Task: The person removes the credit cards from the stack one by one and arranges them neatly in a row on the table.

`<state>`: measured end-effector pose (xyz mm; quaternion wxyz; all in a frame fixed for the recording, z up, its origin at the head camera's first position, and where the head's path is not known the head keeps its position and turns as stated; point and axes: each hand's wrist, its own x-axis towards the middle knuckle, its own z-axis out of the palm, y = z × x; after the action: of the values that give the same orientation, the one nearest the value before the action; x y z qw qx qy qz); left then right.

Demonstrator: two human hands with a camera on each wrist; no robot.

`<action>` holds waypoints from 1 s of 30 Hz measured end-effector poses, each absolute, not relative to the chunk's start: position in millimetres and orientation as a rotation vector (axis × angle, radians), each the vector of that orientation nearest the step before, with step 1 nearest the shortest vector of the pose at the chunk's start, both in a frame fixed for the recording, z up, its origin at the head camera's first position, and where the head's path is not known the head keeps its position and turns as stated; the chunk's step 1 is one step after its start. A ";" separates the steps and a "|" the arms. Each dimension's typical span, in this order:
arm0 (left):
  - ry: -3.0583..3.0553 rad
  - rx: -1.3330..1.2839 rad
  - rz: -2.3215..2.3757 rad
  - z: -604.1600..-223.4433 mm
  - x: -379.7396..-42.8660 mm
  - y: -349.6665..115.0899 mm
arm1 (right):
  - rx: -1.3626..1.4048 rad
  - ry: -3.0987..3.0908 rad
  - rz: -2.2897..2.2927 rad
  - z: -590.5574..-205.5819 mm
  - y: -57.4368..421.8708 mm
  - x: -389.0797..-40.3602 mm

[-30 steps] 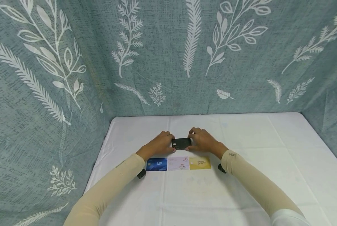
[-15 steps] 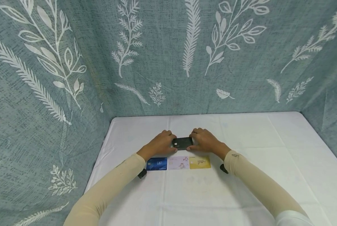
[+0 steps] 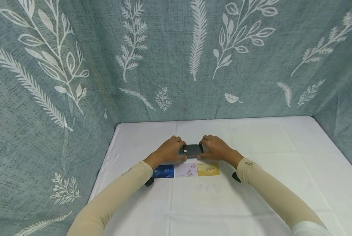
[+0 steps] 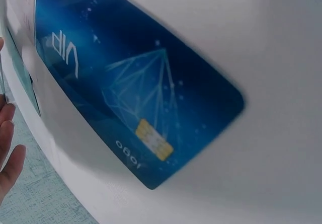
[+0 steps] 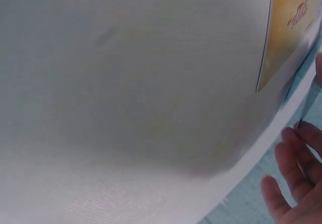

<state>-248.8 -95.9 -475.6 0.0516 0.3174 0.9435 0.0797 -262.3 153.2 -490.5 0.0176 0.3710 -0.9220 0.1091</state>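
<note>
In the head view, a black VIP card (image 3: 193, 150) is held by its two short ends between both hands. My left hand (image 3: 168, 150) pinches its left end, and the right hand (image 3: 216, 149) pinches the right end. A sliver of teal card (image 3: 181, 151) shows past the black card's left end; the rest is covered. The wrist views show this teal card (image 4: 22, 78) lying on the table, apart from the raised fingers. Nearer the person lie a blue VIP card (image 3: 163, 171), a pale pink card (image 3: 186, 170) and a yellow card (image 3: 208, 169), side by side in a row.
A white cloth (image 3: 252, 196) covers the table. Green-grey curtains (image 3: 164, 59) with white leaf prints hang behind it and at both sides. A dark wrist device (image 3: 149, 182) shows beneath the left forearm, another (image 3: 236, 177) beneath the right.
Both hands have shifted slightly to the right with the black card. A teal card edge has come into view beside it. The row of three cards stays put.
</note>
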 end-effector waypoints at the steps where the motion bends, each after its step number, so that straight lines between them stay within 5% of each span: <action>1: 2.872 0.972 0.234 -476.0 -248.6 -95.7 | 1.153 -2.870 0.332 -490.9 153.7 -262.1; 30: 2.886 1.046 0.195 -472.4 -240.2 -82.0 | 1.134 -2.900 0.344 -483.4 169.4 -253.2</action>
<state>-240.2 -82.0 -472.4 0.0328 0.3399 0.9377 0.0633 -253.2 169.4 -483.4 0.0042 0.3620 -0.9257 0.1098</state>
